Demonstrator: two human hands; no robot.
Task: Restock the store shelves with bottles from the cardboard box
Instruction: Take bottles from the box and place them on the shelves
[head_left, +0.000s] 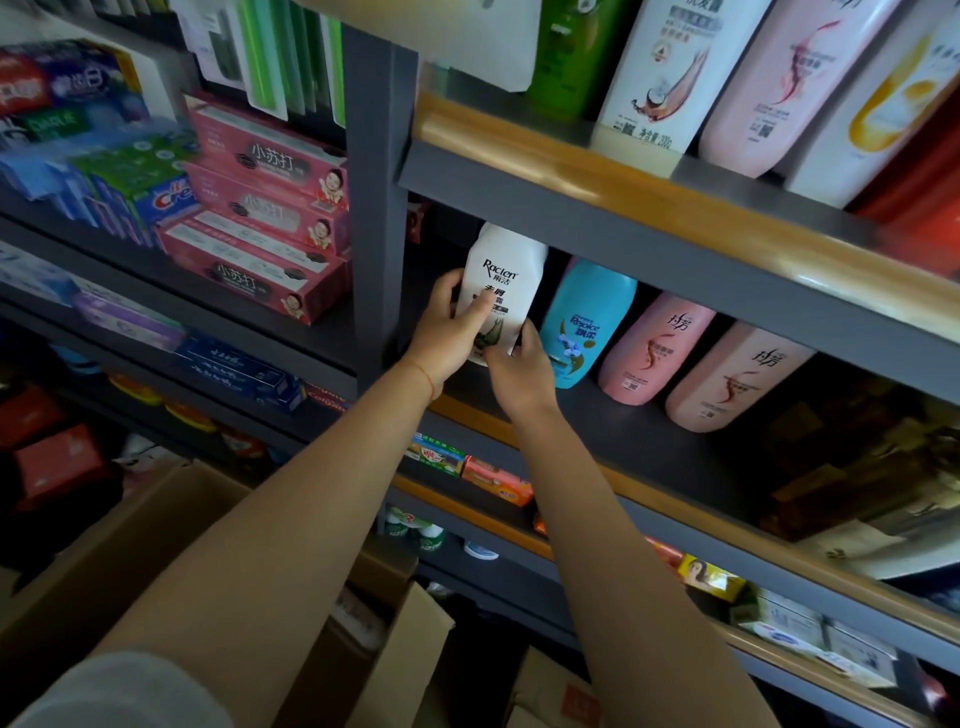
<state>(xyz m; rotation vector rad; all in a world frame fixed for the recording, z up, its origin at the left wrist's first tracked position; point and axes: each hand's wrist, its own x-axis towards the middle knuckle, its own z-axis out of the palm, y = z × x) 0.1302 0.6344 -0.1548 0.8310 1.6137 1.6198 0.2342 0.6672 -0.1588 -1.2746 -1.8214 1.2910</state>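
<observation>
Shelving: dark grey metal racks (597, 197) fill the view, the boards edged with wood-coloured strips (545, 150).
Upright: a grey post (376, 208) at 12 o'clock from centre divides the left bay from the right bay.
Left bay, 9 to 11 o'clock: stacked toothpaste cartons, pink ones (270, 208) beside blue and green ones (130, 182).
Lower right, 4 to 5 o'clock: small soap boxes (498, 480) on lower boards.
Light: dim, brighter toward the top, deep shadow at the left and low down.
</observation>
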